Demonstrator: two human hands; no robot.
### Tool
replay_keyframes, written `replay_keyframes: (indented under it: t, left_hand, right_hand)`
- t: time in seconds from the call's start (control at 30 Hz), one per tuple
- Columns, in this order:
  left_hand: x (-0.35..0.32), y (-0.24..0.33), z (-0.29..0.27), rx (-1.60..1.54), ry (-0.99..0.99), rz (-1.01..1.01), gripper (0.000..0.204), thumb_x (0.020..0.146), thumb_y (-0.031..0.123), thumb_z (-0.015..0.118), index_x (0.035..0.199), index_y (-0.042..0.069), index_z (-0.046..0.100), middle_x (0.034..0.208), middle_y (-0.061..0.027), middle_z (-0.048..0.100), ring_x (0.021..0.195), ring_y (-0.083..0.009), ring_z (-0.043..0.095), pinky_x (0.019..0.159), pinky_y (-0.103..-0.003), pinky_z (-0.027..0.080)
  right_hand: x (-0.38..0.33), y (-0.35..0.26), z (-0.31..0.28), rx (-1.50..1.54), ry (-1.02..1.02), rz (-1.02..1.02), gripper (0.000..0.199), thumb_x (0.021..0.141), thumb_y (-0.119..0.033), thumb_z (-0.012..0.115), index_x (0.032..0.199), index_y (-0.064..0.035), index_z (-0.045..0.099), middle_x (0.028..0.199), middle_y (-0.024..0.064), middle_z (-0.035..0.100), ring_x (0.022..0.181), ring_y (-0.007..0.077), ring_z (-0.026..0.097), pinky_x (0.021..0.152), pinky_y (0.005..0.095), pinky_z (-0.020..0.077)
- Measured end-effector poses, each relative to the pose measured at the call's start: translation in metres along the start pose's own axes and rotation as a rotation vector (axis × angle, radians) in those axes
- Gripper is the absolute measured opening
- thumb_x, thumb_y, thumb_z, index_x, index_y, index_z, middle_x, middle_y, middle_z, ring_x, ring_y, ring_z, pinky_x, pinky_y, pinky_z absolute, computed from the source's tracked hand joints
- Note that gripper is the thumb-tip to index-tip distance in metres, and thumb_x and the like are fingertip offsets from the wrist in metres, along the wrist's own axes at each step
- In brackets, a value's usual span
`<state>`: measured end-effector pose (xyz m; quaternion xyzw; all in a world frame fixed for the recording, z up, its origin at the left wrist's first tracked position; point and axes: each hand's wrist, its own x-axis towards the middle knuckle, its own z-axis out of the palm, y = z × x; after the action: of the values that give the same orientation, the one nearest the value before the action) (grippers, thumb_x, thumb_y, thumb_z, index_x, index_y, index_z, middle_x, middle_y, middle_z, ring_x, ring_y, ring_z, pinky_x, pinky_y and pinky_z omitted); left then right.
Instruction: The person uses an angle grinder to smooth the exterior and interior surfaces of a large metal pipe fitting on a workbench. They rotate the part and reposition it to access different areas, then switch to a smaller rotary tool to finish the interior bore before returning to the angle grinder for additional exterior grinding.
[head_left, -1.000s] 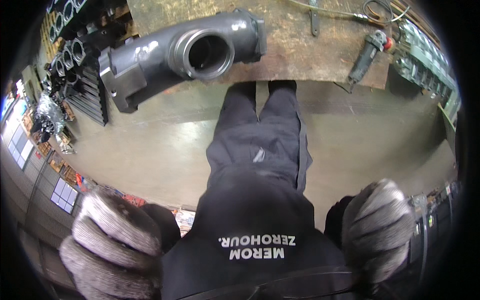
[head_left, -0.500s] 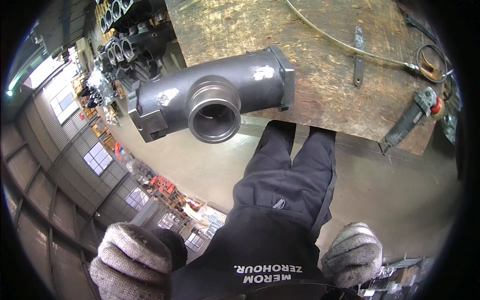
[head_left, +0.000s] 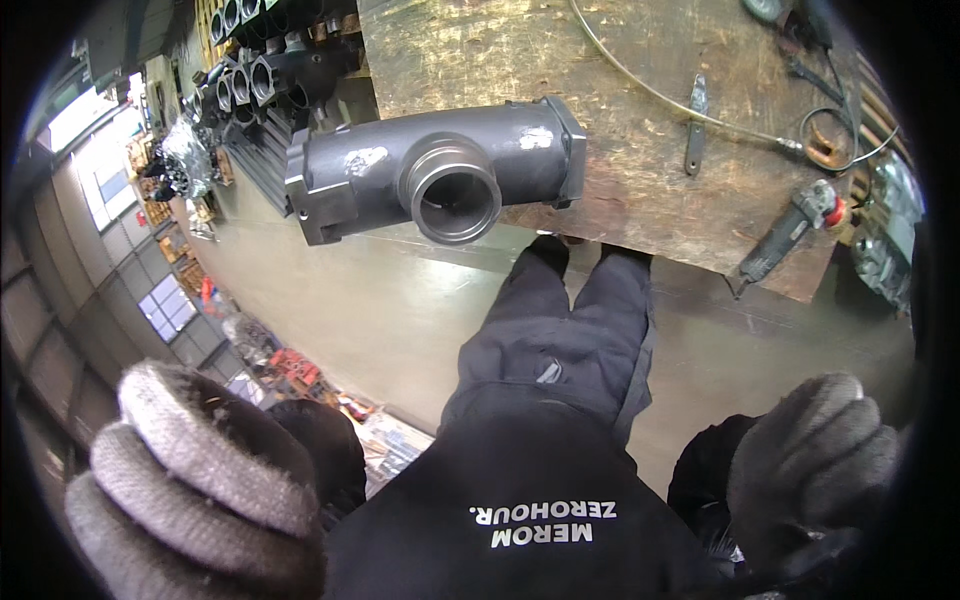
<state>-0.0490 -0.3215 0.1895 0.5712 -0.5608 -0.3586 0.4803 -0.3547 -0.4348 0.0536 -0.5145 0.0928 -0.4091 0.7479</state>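
Pipe fitting: A dark grey, T-shaped metal pipe fitting [head_left: 425, 148], with a pale patch on each side of its body, lies across the near left corner of a worn brown wooden worktop [head_left: 620, 185].
Long axis: We see it run left to right, the right end a little farther from us; the short round branch [head_left: 440, 158] faces our side, its bored mouth toward us.
Ends: The squared flange [head_left: 573, 150] on the right sits over the wood; the blocky left end [head_left: 308, 205] reaches out past the worktop's edge. What bears it from below, we cannot see.
Hands: Our left hand [head_left: 195, 480] and right hand [head_left: 815, 460], in grey knitted gloves, are well apart, low on either side of our dark top and away from the fitting. Fingers are curled; with the palms hidden, we cannot tell how tightly they close.
Worktop edge: The near edge slants past our dark trousers [head_left: 560, 350] to the right corner, where a dark grey angle grinder [head_left: 785, 240] with a red part lies.
Open room: Bare wood stretches from the fitting to a flat dark metal strip [head_left: 696, 125] and a thin pale hose [head_left: 655, 95]; smooth grey floor [head_left: 370, 300] spreads on our side.
Far left: Dark flanged castings [head_left: 240, 85] stand grouped.
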Motion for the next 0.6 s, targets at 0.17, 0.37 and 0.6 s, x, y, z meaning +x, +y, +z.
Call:
replay_keyframes:
  t: [0.17, 0.37, 0.6]
  left_hand:
    - [-0.031, 0.015, -0.032, -0.074, 0.091, 0.132, 0.018, 0.095, 0.026, 0.063, 0.097, 0.009, 0.058, 0.089, -0.0028, 0.055, 0.08, -0.0182, 0.052, 0.069, -0.031, 0.047]
    - [-0.092, 0.016, -0.1, -0.148, 0.239, 0.272, 0.021, 0.095, 0.022, 0.066, 0.107, 0.005, 0.061, 0.098, -0.0059, 0.061, 0.086, -0.018, 0.058, 0.074, -0.03, 0.049]
    - [-0.208, -0.031, -0.23, -0.255, 0.767, 0.388, 0.029, 0.095, 0.017, 0.068, 0.119, 0.001, 0.065, 0.107, -0.0095, 0.067, 0.093, -0.0177, 0.064, 0.079, -0.029, 0.052]
  right_hand:
    - [0.022, -0.043, 0.037, -0.035, -0.147, -0.064, 0.028, 0.097, -0.044, 0.059, 0.102, -0.0172, 0.063, 0.085, 0.0015, 0.059, 0.065, 0.0213, 0.053, 0.063, 0.0474, 0.0468]
    - [0.064, -0.068, 0.13, -0.103, -0.381, 0.008, 0.025, 0.098, -0.042, 0.057, 0.101, -0.0191, 0.066, 0.082, -0.0017, 0.059, 0.062, 0.0166, 0.052, 0.064, 0.0448, 0.0464]
    - [0.064, 0.079, 0.274, -0.38, 0.496, 0.213, 0.022, 0.1, -0.017, 0.062, 0.113, -0.0002, 0.068, 0.101, 0.0104, 0.07, 0.086, 0.0176, 0.067, 0.077, 0.0298, 0.054]
